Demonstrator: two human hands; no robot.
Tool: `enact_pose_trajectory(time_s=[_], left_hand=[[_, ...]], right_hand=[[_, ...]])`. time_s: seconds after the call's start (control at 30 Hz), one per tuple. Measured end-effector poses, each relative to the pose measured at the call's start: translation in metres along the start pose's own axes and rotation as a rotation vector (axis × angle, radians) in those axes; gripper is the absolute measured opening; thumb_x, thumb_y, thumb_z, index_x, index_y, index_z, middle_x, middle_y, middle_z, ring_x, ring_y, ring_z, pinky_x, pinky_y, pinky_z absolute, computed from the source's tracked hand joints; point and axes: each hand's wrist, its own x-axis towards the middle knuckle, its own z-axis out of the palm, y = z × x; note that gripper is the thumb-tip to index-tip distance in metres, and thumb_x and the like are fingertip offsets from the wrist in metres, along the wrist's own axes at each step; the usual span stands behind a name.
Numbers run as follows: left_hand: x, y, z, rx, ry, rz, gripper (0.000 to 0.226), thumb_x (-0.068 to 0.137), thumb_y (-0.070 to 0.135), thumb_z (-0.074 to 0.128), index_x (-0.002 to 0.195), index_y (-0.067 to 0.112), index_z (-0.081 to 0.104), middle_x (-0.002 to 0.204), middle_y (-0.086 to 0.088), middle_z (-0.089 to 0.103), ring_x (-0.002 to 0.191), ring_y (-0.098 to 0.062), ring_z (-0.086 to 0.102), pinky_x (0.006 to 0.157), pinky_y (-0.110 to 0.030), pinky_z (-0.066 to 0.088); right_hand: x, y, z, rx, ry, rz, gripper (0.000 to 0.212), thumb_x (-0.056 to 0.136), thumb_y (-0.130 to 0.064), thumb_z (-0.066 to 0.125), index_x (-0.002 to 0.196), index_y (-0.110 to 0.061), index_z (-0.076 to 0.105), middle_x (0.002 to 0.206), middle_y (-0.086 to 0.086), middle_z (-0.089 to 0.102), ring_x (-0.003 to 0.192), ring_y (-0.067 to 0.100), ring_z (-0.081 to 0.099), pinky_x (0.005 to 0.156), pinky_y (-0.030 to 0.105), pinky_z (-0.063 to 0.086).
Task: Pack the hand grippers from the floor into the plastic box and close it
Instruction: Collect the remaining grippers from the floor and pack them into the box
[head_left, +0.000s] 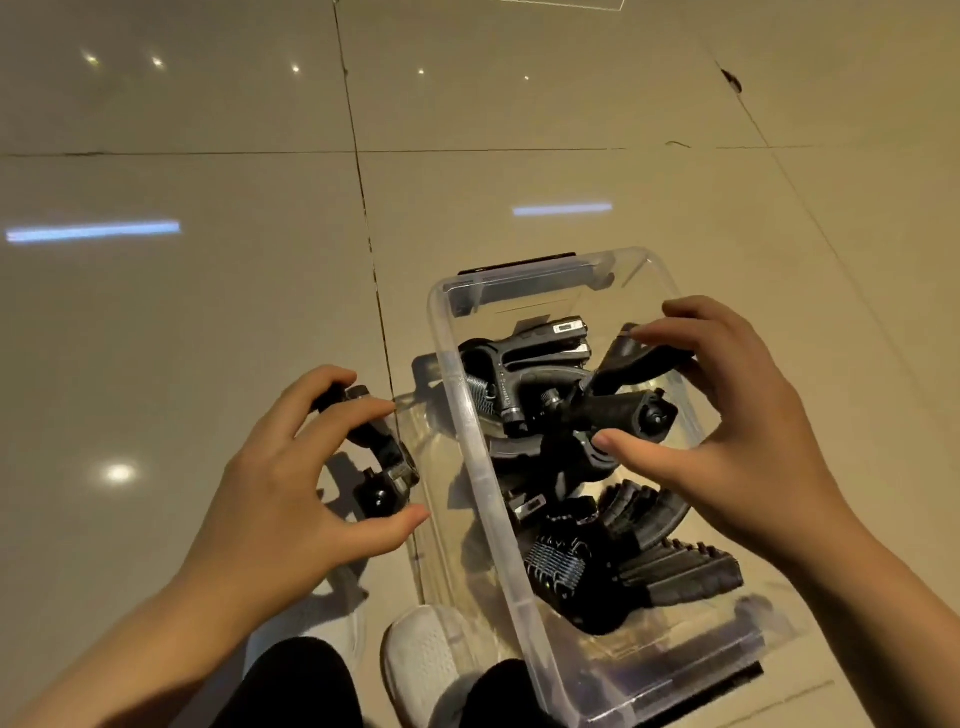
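Hands (291, 467) (727, 431) hold grippers (374, 457) at box (467, 415).

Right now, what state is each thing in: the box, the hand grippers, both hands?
Plastic box: open, no lid on it, standing on the floor.
Hand grippers in the box: several, piled loosely.
Hand gripper outside the box: left of the box wall, not yet packed.
Left hand: fingers curled round the outside gripper.
Right hand: over the box, gripping a black handle.
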Motion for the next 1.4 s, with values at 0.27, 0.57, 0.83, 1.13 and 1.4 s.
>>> enact_pose_trajectory(time_s=[0.27,0.57,0.83,1.13,1.4], left_hand=[[-0.005,0.006,0.001,-0.067,0.017,-0.026,0.066,0.057,0.061,0.067,0.116,0.036,0.055,0.133,0.009,0.042,0.113,-0.012,0.050,0.093,-0.027,0.041],[-0.011,0.003,-0.003,-0.156,0.080,-0.085,0.064,0.055,0.060,0.069,0.114,0.038,0.054,0.131,0.016,0.043,0.110,0.004,0.048,0.092,-0.006,0.040],[-0.012,0.002,-0.007,-0.204,0.117,-0.157,0.066,0.053,0.061,0.069,0.113,0.035,0.057,0.132,0.015,0.043,0.111,-0.002,0.051,0.094,-0.004,0.036],[-0.016,0.003,-0.012,-0.212,0.163,-0.149,0.068,0.054,0.060,0.069,0.115,0.035,0.054,0.135,0.012,0.042,0.115,-0.001,0.048,0.095,-0.010,0.041],[-0.015,0.006,-0.010,-0.212,0.189,-0.147,0.071,0.053,0.058,0.071,0.117,0.034,0.051,0.128,0.012,0.043,0.110,0.016,0.042,0.089,0.002,0.033]], right_hand=[[-0.004,-0.007,-0.005,-0.054,-0.048,-0.070,0.070,0.063,-0.037,0.077,0.124,-0.037,0.043,0.126,-0.021,0.042,0.116,-0.012,0.039,0.093,0.001,0.030],[-0.007,-0.004,0.061,-0.563,-0.461,-0.237,0.109,0.055,-0.033,0.082,0.146,-0.029,0.022,0.146,0.009,0.036,0.123,0.029,0.045,0.100,0.039,0.037],[-0.009,0.026,0.086,-0.406,-0.528,-0.156,0.104,0.068,-0.051,0.074,0.148,-0.036,0.009,0.153,-0.009,0.020,0.140,0.014,0.019,0.113,0.037,0.008],[-0.007,0.016,0.086,-0.477,-0.518,-0.238,0.115,0.070,-0.042,0.075,0.147,-0.038,-0.010,0.151,-0.012,0.026,0.135,0.010,0.029,0.101,0.041,0.031],[-0.010,0.023,0.087,-0.382,-0.521,-0.175,0.122,0.067,-0.048,0.077,0.143,-0.040,-0.017,0.150,-0.016,0.026,0.134,0.002,0.024,0.101,0.026,0.013]])
